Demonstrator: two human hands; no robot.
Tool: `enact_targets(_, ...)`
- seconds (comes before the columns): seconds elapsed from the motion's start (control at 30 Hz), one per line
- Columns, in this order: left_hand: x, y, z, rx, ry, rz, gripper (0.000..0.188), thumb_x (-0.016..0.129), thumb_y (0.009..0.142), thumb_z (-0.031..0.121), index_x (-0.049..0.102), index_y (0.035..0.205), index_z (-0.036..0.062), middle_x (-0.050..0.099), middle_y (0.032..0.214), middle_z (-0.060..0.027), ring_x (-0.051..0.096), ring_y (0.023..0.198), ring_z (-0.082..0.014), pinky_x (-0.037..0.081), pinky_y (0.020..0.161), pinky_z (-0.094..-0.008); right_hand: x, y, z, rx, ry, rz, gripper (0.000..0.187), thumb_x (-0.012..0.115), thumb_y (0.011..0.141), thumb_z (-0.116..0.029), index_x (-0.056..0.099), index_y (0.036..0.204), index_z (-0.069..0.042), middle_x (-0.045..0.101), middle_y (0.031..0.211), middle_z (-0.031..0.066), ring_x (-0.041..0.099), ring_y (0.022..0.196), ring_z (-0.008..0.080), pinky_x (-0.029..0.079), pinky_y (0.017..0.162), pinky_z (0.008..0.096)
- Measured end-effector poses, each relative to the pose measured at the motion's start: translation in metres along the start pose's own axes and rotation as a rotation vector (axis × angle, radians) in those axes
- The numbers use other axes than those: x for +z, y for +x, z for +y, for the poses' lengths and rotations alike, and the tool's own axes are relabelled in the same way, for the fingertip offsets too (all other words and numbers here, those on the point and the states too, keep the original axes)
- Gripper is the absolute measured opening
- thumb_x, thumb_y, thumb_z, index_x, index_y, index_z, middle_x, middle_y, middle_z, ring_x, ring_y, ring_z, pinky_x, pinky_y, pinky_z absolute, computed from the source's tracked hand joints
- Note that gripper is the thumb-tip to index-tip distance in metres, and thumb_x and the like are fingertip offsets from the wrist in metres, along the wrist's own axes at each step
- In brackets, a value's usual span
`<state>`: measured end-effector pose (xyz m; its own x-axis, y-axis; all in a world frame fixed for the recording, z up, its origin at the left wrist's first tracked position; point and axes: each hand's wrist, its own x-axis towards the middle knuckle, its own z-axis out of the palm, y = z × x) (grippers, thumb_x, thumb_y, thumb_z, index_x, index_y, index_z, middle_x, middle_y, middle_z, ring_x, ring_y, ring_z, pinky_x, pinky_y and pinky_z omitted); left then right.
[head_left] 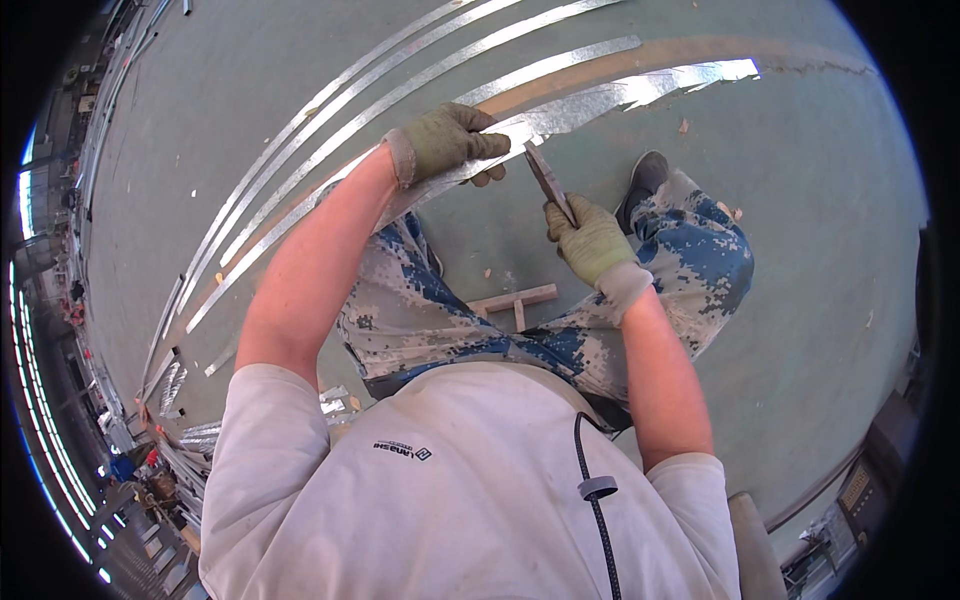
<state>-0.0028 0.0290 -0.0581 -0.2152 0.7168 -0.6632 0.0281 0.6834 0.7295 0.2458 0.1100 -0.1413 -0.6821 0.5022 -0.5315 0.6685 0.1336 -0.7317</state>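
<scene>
My left hand (450, 142), in a worn greenish glove, is closed around a long, shiny sheet-metal strip (590, 112). Its thumb lies on top while some fingertips show below the edge. Toward the right end, the strip's lower edge looks jagged. My right hand (592, 240), gloved too, grips a narrow, flat brownish-grey bar (549, 182), whose exact kind I cannot make out. The bar slants up to the left, its upper end close to the strip's lower edge beside my left hand; whether they touch I cannot tell.
Several long metal strips (360, 112) lie on the green floor ahead and left. A brown board or band (655, 52) runs behind the held strip. Between my legs are wooden pieces (517, 298). Metal scraps (172, 388) lie at the left, near cluttered materials (125, 465).
</scene>
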Motion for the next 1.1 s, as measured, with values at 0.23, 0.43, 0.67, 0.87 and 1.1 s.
enact_targets(0.23, -0.001, 0.002, 0.001, 0.001, -0.014, -0.014, 0.038, 0.073, 0.105, 0.027, 0.071, 0.127, -0.0040, 0.077, 0.096, -0.0096, 0.070, 0.080, -0.0127, 0.057, 0.074, -0.0295, -0.010, -0.008, -0.013, 0.104, 0.245, -0.110, 0.036, 0.063, 0.107, -0.037, 0.070, 0.114, -0.002, 0.071, 0.089, 0.0163, 0.069, 0.081, 0.0322, 0.054, 0.075, 0.0441)
enact_targets(0.43, -0.003, 0.001, 0.002, -0.018, -0.073, -0.001, 0.037, 0.073, 0.105, 0.026, 0.072, 0.125, -0.0046, 0.077, 0.093, -0.0083, 0.069, 0.079, -0.0127, 0.057, 0.074, -0.0297, -0.037, -0.018, -0.036, 0.234, 0.529, -0.314, 0.032, 0.067, 0.108, -0.034, 0.071, 0.110, -0.002, 0.067, 0.081, 0.0051, 0.061, 0.060, 0.0127, 0.046, 0.051, 0.0300)
enact_targets(0.67, -0.003, 0.005, -0.002, -0.070, -0.114, -0.015, 0.035, 0.075, 0.104, 0.026, 0.073, 0.121, -0.0054, 0.078, 0.094, -0.0097, 0.070, 0.082, -0.0133, 0.056, 0.077, -0.0295, -0.051, -0.010, -0.026, 0.247, 0.817, -0.569, 0.034, 0.062, 0.111, -0.034, 0.070, 0.112, 0.000, 0.069, 0.079, 0.0081, 0.065, 0.057, 0.0157, 0.048, 0.047, 0.0313)
enact_targets(0.87, -0.004, 0.007, -0.001, -0.093, -0.077, -0.070, 0.030, 0.075, 0.103, 0.024, 0.074, 0.115, -0.0039, 0.078, 0.094, -0.0096, 0.069, 0.082, -0.0124, 0.056, 0.077, -0.0285, -0.050, -0.010, -0.010, 0.341, 1.234, -0.791, 0.036, 0.058, 0.113, -0.035, 0.068, 0.113, 0.000, 0.067, 0.077, 0.0081, 0.061, 0.053, 0.0197, 0.048, 0.045, 0.0354)
enact_targets(1.1, -0.007, 0.007, 0.000, -0.024, -0.128, -0.040, 0.031, 0.076, 0.102, 0.019, 0.071, 0.118, -0.0074, 0.074, 0.089, -0.0119, 0.066, 0.075, -0.0159, 0.055, 0.072, -0.0318, -0.042, -0.003, -0.011, 0.218, 1.151, -0.748, 0.038, 0.064, 0.110, -0.035, 0.066, 0.121, 0.002, 0.070, 0.081, 0.0101, 0.065, 0.059, 0.0199, 0.050, 0.050, 0.0345)
